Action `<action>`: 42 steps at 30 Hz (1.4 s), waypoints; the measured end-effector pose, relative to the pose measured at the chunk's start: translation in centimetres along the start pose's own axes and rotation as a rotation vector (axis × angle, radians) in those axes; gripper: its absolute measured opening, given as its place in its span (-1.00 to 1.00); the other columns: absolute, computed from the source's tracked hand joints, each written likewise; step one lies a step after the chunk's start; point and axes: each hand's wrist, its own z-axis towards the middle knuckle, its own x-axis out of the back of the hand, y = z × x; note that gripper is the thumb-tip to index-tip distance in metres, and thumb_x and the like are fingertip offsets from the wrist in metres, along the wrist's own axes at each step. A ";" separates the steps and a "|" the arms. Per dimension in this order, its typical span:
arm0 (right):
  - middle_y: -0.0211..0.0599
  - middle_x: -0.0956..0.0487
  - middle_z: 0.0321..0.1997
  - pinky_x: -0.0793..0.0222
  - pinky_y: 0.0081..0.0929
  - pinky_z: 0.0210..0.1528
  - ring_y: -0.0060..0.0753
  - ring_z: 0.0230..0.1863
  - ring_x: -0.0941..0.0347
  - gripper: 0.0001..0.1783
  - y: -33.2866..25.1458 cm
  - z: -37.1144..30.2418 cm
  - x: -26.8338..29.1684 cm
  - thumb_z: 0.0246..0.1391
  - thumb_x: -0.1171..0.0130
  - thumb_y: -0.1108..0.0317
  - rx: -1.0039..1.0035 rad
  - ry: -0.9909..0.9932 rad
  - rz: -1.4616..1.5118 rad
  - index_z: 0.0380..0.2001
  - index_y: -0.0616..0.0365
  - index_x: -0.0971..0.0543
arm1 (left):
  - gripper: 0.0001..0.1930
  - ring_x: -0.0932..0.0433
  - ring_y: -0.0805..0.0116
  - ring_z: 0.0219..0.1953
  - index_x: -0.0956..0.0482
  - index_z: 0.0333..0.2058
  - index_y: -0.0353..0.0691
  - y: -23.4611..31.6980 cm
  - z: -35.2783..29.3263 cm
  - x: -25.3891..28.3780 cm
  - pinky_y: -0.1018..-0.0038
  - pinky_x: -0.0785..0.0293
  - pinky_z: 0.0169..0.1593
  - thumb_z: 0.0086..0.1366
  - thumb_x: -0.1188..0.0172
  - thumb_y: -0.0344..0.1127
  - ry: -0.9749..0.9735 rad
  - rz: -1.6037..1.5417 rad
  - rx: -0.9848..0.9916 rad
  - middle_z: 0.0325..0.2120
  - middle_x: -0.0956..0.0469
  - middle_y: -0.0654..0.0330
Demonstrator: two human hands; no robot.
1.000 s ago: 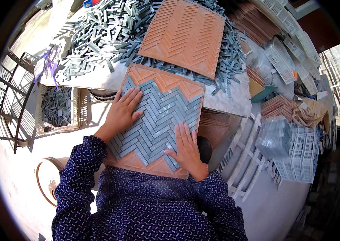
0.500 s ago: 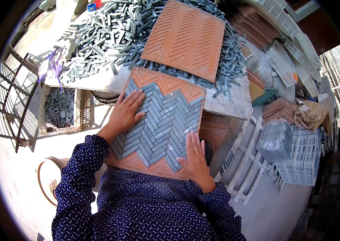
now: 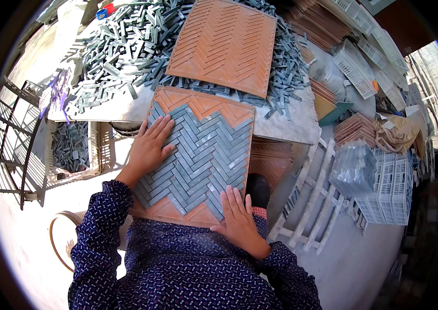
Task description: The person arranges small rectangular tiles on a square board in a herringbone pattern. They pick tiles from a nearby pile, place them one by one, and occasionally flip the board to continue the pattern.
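Orange herringbone mould tray (image 3: 196, 157), square, tilted toward the person, far edge on the table rim. Grey strip tiles (image 3: 198, 155) fill most grooves; top and bottom corners apparently bare.

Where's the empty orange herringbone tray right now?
In the head view, the empty orange tray lies top centre on the heap of loose grey strips, just beyond the part-filled tray under both hands.

Under left hand (image 3: 149, 150): part of the grey herringbone tile strips (image 3: 198, 155) hidden
Under right hand (image 3: 239, 219): near edge of the orange grooved mould board (image 3: 203, 106) covered
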 end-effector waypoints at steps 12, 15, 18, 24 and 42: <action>0.05 -0.06 0.36 0.26 0.00 0.35 -0.01 0.39 0.08 -0.09 0.1 2.6 1.5 0.00 -0.03 -0.16 0.053 0.009 0.062 0.25 0.29 -0.13 | -0.38 -0.05 0.27 0.32 -0.14 0.24 -0.14 -0.2 0.1 -0.4 0.21 0.18 0.35 0.29 0.07 0.03 0.041 0.002 -0.009 0.27 -0.11 0.17; 0.06 -0.08 0.35 0.19 -0.02 0.34 0.03 0.37 0.05 -0.21 2.2 2.3 3.5 0.08 -0.04 0.01 -0.028 0.148 0.186 0.25 0.28 -0.14 | -0.38 -0.05 0.29 0.32 -0.14 0.24 -0.13 0.0 0.0 -0.4 0.21 0.18 0.35 0.28 0.07 0.03 0.053 0.004 -0.015 0.27 -0.11 0.19; 0.03 -0.17 0.31 0.08 -0.11 0.32 0.05 0.34 -0.05 -0.40 3.3 1.5 3.6 0.14 -0.02 0.24 -0.045 0.181 0.191 0.21 0.27 -0.23 | -0.38 -0.04 0.29 0.32 -0.14 0.24 -0.12 0.0 0.1 -0.4 0.22 0.19 0.36 0.28 0.06 0.03 0.031 -0.002 -0.009 0.28 -0.11 0.19; -0.07 -0.26 0.26 0.04 -0.04 0.30 -0.08 0.31 -0.11 -0.38 2.8 -0.1 0.9 -0.01 -0.16 0.28 0.071 0.131 0.093 0.14 0.26 -0.33 | -0.38 -0.03 0.28 0.33 -0.15 0.24 -0.12 0.3 0.4 0.1 0.21 0.20 0.36 0.26 0.03 0.00 0.023 -0.031 -0.005 0.27 -0.11 0.18; 0.09 -0.15 0.31 0.12 0.01 0.32 -0.06 0.36 -0.02 -0.12 0.8 -0.1 0.2 -0.01 -0.09 -0.11 0.004 0.119 0.017 0.19 0.39 -0.20 | -0.36 -0.04 0.22 0.32 -0.12 0.25 -0.14 -0.1 0.5 -0.2 0.19 0.20 0.35 0.25 -0.02 -0.05 -0.002 -0.029 -0.023 0.27 -0.11 0.15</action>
